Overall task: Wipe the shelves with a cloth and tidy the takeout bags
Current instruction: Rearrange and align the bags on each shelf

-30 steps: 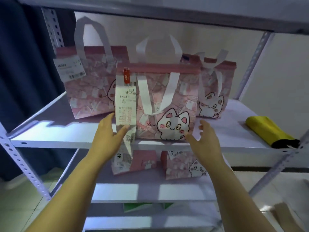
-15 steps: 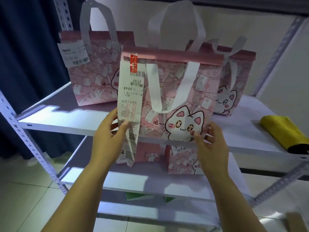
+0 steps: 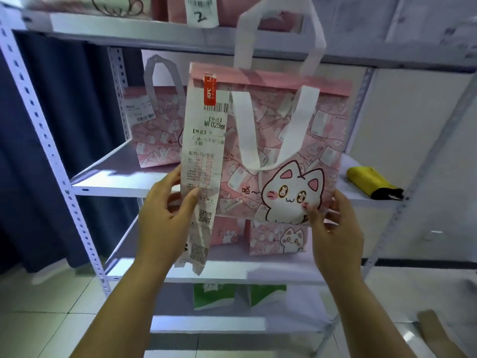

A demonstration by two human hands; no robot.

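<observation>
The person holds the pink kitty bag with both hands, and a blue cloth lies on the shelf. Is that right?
No. The cloth on the shelf is yellow, not blue; the head view shows it. The left hand and right hand do hold the pink kitty bag.

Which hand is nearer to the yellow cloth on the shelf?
Right. The right hand is just left of the cloth, below it; the left hand is across the bag, farther left.
</observation>
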